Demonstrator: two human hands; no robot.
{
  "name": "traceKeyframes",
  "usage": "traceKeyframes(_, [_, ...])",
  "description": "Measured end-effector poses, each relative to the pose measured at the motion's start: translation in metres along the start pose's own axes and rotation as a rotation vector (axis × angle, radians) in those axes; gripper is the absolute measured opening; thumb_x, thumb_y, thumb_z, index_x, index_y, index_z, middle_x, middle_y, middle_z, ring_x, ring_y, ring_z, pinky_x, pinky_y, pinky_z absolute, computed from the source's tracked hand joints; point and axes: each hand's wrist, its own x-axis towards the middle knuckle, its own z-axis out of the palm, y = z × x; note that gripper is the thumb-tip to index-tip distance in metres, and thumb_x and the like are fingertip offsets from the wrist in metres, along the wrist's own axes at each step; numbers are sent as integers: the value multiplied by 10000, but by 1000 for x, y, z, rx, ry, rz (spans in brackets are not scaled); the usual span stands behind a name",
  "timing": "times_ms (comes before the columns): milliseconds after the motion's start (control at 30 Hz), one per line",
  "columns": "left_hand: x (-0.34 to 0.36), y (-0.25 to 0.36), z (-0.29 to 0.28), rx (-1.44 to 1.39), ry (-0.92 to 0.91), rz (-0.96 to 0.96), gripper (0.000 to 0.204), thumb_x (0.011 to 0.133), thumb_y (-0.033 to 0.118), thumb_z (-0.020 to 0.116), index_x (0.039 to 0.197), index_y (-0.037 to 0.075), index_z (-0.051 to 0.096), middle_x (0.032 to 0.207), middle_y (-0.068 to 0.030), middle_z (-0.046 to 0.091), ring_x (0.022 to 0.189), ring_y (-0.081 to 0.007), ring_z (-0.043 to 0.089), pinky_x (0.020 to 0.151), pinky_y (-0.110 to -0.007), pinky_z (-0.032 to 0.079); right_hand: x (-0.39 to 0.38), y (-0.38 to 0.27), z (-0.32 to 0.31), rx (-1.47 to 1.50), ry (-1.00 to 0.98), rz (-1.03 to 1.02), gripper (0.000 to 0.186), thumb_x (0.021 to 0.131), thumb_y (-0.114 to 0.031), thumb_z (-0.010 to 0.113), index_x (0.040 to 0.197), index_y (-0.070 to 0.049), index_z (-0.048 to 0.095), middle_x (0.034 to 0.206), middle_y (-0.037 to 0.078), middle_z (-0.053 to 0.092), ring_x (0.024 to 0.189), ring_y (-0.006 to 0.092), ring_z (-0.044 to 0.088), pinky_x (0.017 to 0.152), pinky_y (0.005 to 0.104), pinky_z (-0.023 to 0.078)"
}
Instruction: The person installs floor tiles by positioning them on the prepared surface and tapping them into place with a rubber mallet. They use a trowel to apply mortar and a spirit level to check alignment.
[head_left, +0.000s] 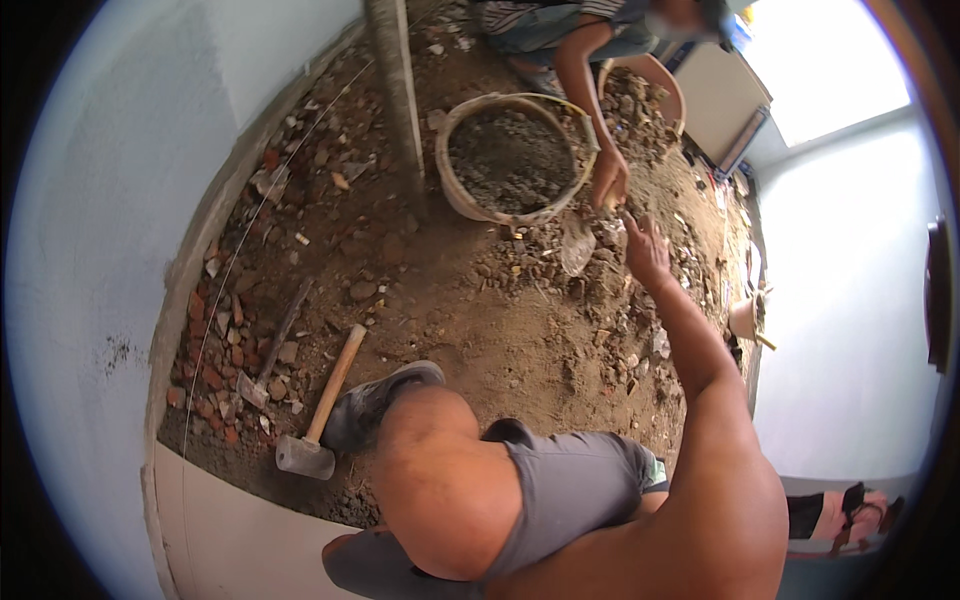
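Note:
My right hand (648, 252) reaches out over the loose rubble on the right, fingers stretched and apart, with nothing visible held. Just beyond its fingertips is a co-worker's hand (610, 182), closed around something small and pale. A flat, greyish, pointed piece (577, 246) lies in the dirt beside the two hands; whether it is a trowel blade I cannot tell. Left of the co-worker's hand stands a round bucket (449, 178) holding grey, crumbly mix (512, 160). My left hand does not show.
A sledgehammer (306, 456) and a smaller hammer (254, 388) lie by my shoe (372, 402). Broken bricks (212, 378) line the left wall, along a taut string. A post (396, 90) stands upright. Behind the co-worker's arm is a rubble-filled tub (676, 92); another small bucket (742, 318) sits right.

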Motion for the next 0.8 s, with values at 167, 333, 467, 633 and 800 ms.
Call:
traceKeyframes(167, [-1, -35, -33, -131, 67, -52, 297, 907, 295, 682, 979, 8, 649, 745, -92, 639, 638, -182, 608, 579, -328, 485, 86, -33, -6, -270, -123, -534, 598, 845, -26, 534, 1392, -264, 491, 1160, 120, 498, 1176, 301, 500, 964, 426, 430])
traceKeyframes(333, [-16, -74, -47, -263, 124, -92, 297, 904, 287, 688, 983, 3, 650, 746, -97, 642, 643, -185, 614, 585, -330, 491, 101, -50, 28, -342, -115, -871, 418, 877, -129, 552, 1292, -79, 529, 1337, 132, 487, 1275, 319, 455, 1041, 455, 379])
traceKeyframes(467, [-24, -101, -45, -363, 141, -122, 298, 901, 280, 692, 986, -2, 651, 748, -100, 644, 648, -188, 619, 589, -331, 495, 107, -74, 24, -541, -289, -744, 312, 922, -142, 529, 1214, -70, 612, 1350, 145, 481, 1280, 315, 454, 1097, 458, 331])
traceKeyframes(633, [-32, -125, -36, -467, 152, -136, 298, 899, 273, 698, 990, -7, 652, 750, -105, 647, 654, -191, 625, 595, -333, 500, 88, -90, 12, -500, -628, -926, 230, 888, -189, 609, 1069, -72, 687, 1029, 193, 675, 1028, 335, 607, 997, 476, 430])
traceKeyframes(800, [-39, -141, -25, -527, 161, -151, 299, 896, 265, 704, 994, -13, 653, 751, -110, 650, 659, -194, 632, 601, -335, 506, 17, -217, -77, -158, -889, -749, 215, 940, -189, 576, 1125, -80, 580, 873, 121, 672, 767, 227, 638, 809, 426, 546])
